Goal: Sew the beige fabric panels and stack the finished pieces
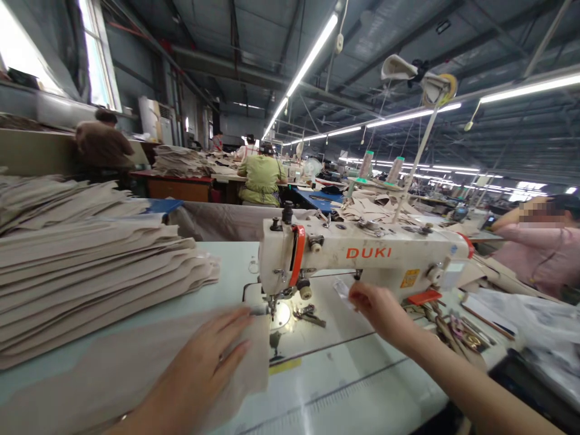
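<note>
You're wisely pressing the beige fabric panel [118, 356] flat, left grip [206, 350] spread; right grip [378, 311] is pinching seemingly translucent film [341, 287].

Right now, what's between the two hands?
In the head view, the lit needle plate and a small metal piece lie between the left hand and the right hand.

Left hand [208, 350] motion-blurred, forearm [149, 406] cut by bottom edge. Fabric piece [115, 356] beneath hand blurred, partly covered, running off frame at lower left. Whether right hand [374, 307] grips small clear object [341, 287]: cannot tell. Fabric stack [99, 275] cut by left edge. Yellow sticker [410, 278] illegible.
</note>
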Demonstrator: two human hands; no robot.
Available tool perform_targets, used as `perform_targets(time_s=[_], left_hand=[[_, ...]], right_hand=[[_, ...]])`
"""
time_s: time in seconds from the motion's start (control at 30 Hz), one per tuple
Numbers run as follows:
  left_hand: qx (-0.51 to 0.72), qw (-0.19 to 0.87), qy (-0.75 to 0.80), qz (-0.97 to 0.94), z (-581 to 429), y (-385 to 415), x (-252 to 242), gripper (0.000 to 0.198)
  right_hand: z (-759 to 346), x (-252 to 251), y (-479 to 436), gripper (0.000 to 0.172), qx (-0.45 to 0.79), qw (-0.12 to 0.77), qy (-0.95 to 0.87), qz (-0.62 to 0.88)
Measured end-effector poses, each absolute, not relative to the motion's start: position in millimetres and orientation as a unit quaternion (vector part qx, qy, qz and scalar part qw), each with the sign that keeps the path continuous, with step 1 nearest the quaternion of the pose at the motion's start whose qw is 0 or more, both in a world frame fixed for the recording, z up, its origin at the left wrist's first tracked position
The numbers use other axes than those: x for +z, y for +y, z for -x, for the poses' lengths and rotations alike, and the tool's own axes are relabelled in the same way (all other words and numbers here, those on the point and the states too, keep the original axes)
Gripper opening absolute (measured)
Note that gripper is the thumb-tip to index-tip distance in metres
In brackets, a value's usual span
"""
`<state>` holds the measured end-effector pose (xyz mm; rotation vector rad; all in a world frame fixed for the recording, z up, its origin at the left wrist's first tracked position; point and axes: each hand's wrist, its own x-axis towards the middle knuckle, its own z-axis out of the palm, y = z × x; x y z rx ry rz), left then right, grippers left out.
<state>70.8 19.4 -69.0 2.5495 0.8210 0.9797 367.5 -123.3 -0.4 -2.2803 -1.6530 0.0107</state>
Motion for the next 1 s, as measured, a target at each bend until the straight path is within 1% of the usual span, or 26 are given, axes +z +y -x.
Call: perform_targets(time_s=[0.07,0.17,0.23,0.3,0.33,0.4,0.47,0.53,0.63,0.7,0.77,0.83,0.9,0.97,1.0], left_hand=[[0.321,0.287,0.315,-0.846,-74,12,-63,0.045],[0.249,0.514,0.319,-0.756,-79,6,-56,0.062],[0.211,0.598,0.317,-0.706,-81,5,-53,0.074],[0.201,0.617,0.327,-0.687,-80,5,-50,0.077],[0.208,0.61,0.335,-0.687,-79,5,-48,0.075],[0.238,0.581,0.357,-0.692,-77,4,-43,0.065],[0.271,0.544,0.376,-0.7,-76,3,-39,0.053],[0.287,0.508,0.382,-0.716,-74,4,-39,0.047],[0.316,0.422,0.371,-0.764,-71,7,-46,0.037],[0.377,0.305,0.327,-0.811,-69,10,-53,0.029],[0.435,0.161,0.242,-0.852,-69,10,-58,0.023],[0.444,0.054,0.154,-0.881,-70,7,-58,0.023],[0.427,0.0,0.108,-0.898,-72,3,-55,0.021],[0.418,-0.027,0.095,-0.903,-74,-1,-51,0.019],[0.417,-0.039,0.093,-0.904,-75,-2,-50,0.022]], right_hand=[[-340,-2,-129,0.013,0.051,0.21,-0.641,0.736],[-296,-12,-128,0.012,0.094,0.282,-0.743,0.599],[-273,-18,-120,0.015,0.105,0.295,-0.779,0.544],[-258,-23,-108,0.015,0.116,0.31,-0.787,0.521],[-254,-25,-102,0.015,0.126,0.326,-0.779,0.521],[-251,-30,-91,0.013,0.17,0.371,-0.738,0.538],[-252,-37,-82,0.011,0.247,0.426,-0.67,0.555],[-255,-46,-76,0.009,0.329,0.473,-0.604,0.55],[-259,-59,-69,0.015,0.403,0.52,-0.537,0.528],[-260,-64,-64,0.022,0.426,0.535,-0.51,0.522],[-260,-67,-60,0.025,0.442,0.539,-0.496,0.518],[-258,-68,-56,0.027,0.455,0.535,-0.494,0.513],[-255,-69,-54,0.029,0.463,0.528,-0.497,0.509],[-253,-70,-51,0.031,0.466,0.524,-0.499,0.509],[-252,-71,-50,0.032,0.465,0.523,-0.501,0.51]])
